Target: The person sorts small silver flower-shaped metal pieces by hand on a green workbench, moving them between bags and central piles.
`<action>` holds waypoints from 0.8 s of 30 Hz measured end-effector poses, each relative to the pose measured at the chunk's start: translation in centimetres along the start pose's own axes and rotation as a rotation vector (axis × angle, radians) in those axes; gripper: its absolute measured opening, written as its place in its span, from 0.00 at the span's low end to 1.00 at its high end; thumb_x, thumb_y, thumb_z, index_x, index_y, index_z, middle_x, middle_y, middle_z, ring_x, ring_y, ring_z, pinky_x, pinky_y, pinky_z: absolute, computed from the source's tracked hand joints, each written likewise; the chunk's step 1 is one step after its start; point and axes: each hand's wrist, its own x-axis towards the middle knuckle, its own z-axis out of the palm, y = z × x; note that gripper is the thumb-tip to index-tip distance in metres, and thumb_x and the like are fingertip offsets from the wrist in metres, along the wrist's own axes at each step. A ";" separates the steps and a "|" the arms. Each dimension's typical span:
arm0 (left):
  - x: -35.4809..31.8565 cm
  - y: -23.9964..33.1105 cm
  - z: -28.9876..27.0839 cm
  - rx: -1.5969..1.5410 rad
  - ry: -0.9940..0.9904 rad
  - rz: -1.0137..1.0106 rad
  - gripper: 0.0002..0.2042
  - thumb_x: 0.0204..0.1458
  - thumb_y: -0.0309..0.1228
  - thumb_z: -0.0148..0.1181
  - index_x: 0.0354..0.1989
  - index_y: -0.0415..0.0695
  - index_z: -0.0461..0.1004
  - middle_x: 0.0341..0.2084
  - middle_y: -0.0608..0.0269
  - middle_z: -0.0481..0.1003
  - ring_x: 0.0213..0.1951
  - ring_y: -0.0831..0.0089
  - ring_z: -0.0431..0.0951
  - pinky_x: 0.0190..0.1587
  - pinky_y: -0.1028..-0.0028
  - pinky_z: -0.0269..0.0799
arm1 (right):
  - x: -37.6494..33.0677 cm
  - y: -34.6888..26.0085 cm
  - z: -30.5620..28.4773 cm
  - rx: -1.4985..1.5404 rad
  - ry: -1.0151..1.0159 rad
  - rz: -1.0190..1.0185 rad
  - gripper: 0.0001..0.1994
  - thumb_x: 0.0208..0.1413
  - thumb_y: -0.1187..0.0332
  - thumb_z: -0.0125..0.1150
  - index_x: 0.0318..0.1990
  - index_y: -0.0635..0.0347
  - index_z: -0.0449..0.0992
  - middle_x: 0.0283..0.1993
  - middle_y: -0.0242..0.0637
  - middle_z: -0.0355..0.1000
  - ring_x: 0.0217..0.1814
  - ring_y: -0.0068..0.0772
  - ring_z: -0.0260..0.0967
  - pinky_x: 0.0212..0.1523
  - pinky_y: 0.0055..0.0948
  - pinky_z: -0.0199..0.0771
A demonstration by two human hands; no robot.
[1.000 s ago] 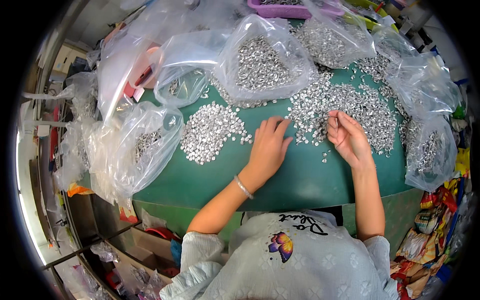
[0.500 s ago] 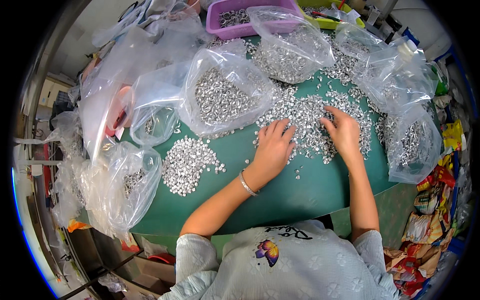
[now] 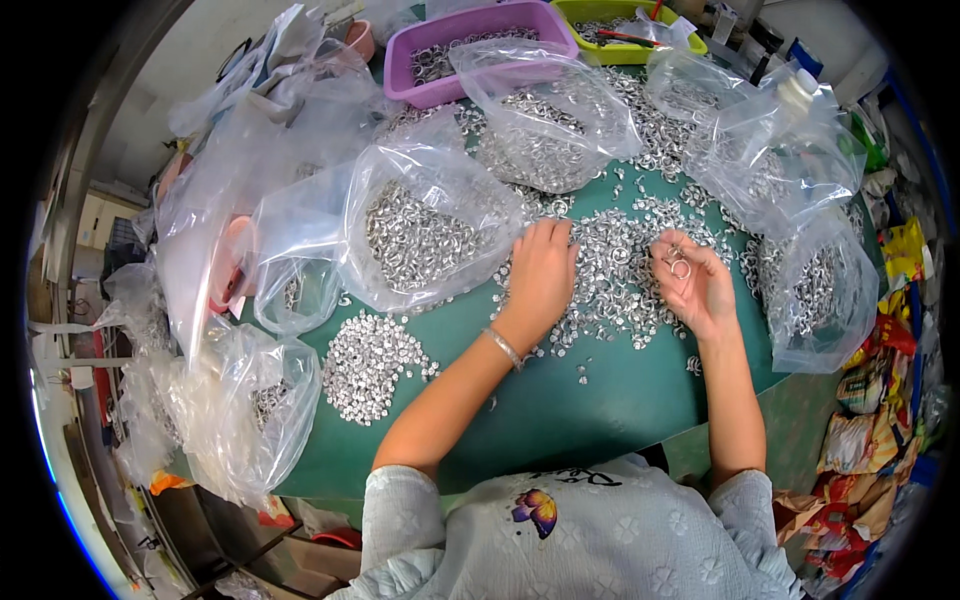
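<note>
A loose heap of small silvery metal pieces, many of them curved or ring-like, spreads over the green table between my hands. My left hand, with a silver bracelet at the wrist, rests palm down at the heap's left edge. Its fingers lie close together, slightly bent, and their tips are partly hidden. Raised over the heap's right side, palm turned up, my right hand holds several small metal rings in its bent fingers. A separate pile of small, compact silvery pieces lies to the left.
Clear plastic bags of metal pieces ring the work area, with another bag at the right edge. A purple basin and a yellow-green tray stand at the back. Colourful packages are stacked beyond the table's right side.
My right hand has lifted from the heap and turned palm up, with small rings now showing in its fingers. The left hand's fingers have come together. The view has shifted slightly.
</note>
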 end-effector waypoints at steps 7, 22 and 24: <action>1.5 -1.1 1.1 0.055 -0.150 0.031 0.09 0.47 0.23 0.60 0.38 0.38 0.74 0.34 0.54 0.72 0.41 0.55 0.72 0.43 0.60 0.67 | 0.1 -0.5 -1.4 -0.982 0.326 -0.135 0.11 0.57 0.63 0.63 0.37 0.62 0.79 0.20 0.23 0.63 0.21 0.14 0.54 0.20 0.16 0.51; -0.3 -0.4 -1.9 -0.199 -0.135 0.055 0.08 0.49 0.19 0.59 0.38 0.37 0.74 0.33 0.55 0.71 0.40 0.55 0.72 0.44 0.62 0.68 | 2.4 2.5 -1.2 -2.086 0.246 -0.696 0.06 0.52 0.66 0.64 0.36 0.54 0.79 0.27 0.44 0.76 0.27 0.47 0.74 0.29 0.43 0.72; -0.5 0.5 -2.0 -0.120 -0.228 0.104 0.08 0.47 0.19 0.61 0.37 0.38 0.75 0.33 0.56 0.72 0.42 0.56 0.72 0.45 0.63 0.68 | 3.0 3.4 -1.1 -2.295 0.214 -0.637 0.06 0.52 0.65 0.63 0.35 0.56 0.79 0.27 0.43 0.76 0.28 0.48 0.74 0.30 0.44 0.73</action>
